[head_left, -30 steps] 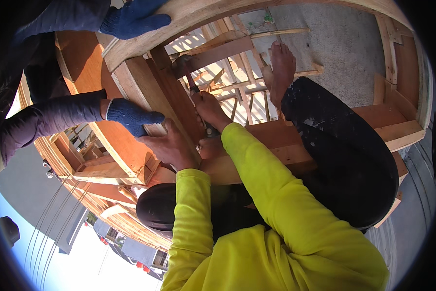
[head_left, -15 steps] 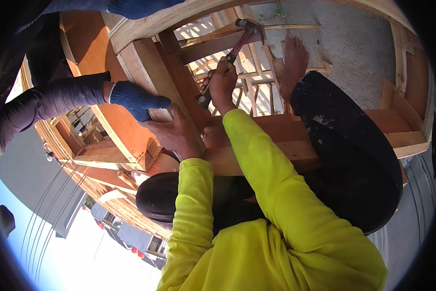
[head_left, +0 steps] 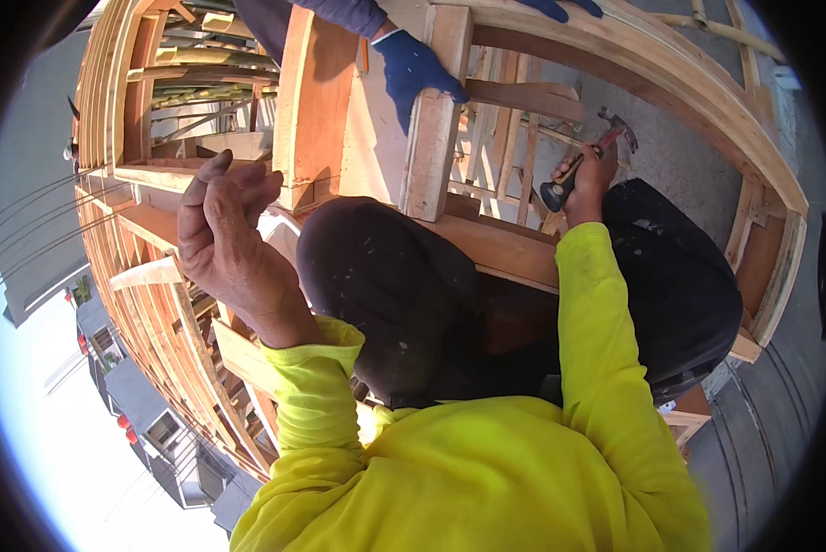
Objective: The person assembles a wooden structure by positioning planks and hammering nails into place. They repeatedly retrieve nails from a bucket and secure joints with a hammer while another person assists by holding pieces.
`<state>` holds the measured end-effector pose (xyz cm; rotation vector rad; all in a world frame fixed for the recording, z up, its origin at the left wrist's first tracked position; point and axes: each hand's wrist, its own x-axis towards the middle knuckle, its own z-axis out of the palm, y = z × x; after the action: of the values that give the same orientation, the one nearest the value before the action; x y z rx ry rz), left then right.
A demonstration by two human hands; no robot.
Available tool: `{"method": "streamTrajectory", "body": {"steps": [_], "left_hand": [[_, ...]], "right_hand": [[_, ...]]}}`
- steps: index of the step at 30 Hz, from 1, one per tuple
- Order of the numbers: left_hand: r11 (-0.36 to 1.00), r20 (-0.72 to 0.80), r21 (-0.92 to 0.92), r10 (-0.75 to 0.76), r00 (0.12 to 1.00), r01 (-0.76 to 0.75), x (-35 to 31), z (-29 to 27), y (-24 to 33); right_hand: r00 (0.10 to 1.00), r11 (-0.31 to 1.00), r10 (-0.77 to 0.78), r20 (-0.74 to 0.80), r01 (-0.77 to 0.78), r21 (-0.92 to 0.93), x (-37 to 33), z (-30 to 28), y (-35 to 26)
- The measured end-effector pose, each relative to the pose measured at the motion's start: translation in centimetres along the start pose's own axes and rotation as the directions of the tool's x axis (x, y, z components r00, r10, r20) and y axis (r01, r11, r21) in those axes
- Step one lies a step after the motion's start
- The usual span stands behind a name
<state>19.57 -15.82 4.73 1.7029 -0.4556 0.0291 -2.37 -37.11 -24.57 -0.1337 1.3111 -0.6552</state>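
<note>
My left hand (head_left: 238,230) is no longer on the beam (head_left: 442,101): half a second ago it presses there right beside a co-worker's gloved hand (head_left: 415,78), and now it is lifted well away to the left, above the wooden framing (head_left: 146,271). Its fingers are loosely bent and not closed on anything I can see, though part of the palm is hidden, so I can't rule out something small tucked inside. My right hand (head_left: 590,184) stays wrapped firmly round the handle of the hammer (head_left: 608,138), but it swings out to the right, away from the beam, beside my bent leg (head_left: 680,258). The hammer's head points up and to the right, over the grey floor (head_left: 680,161) below, and touches no wood. My view is turned as well, so the whole frame sits differently before me. The glove remains on the beam's edge, which means, as I judge it, that the co-worker alone steadies that piece for now. With my steadying hand off and the hammer clear of the timber, I take this as a break in the hammering rather than a stroke
</note>
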Motion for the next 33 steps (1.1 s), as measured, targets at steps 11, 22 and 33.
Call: {"method": "streamTrajectory", "body": {"steps": [11,22,33], "left_hand": [[0.615,-0.339,0.207,-0.684,0.645,0.761,-7.3,-25.8,-25.2],[0.051,-0.198,0.944,-0.701,0.685,0.326,-3.9,-23.6,-39.6],[-0.109,-0.378,0.917,-0.547,0.747,0.385,-4.6,-21.0,-32.8]], "right_hand": [[0.982,0.807,-0.077,0.171,0.162,-0.568,-9.7,-6.2,0.9],[0.974,0.765,-0.208,0.09,0.22,-0.606,-17.1,-3.2,-0.7],[0.997,0.929,-0.059,0.045,0.071,-0.364,-14.4,-4.0,1.7]]}}
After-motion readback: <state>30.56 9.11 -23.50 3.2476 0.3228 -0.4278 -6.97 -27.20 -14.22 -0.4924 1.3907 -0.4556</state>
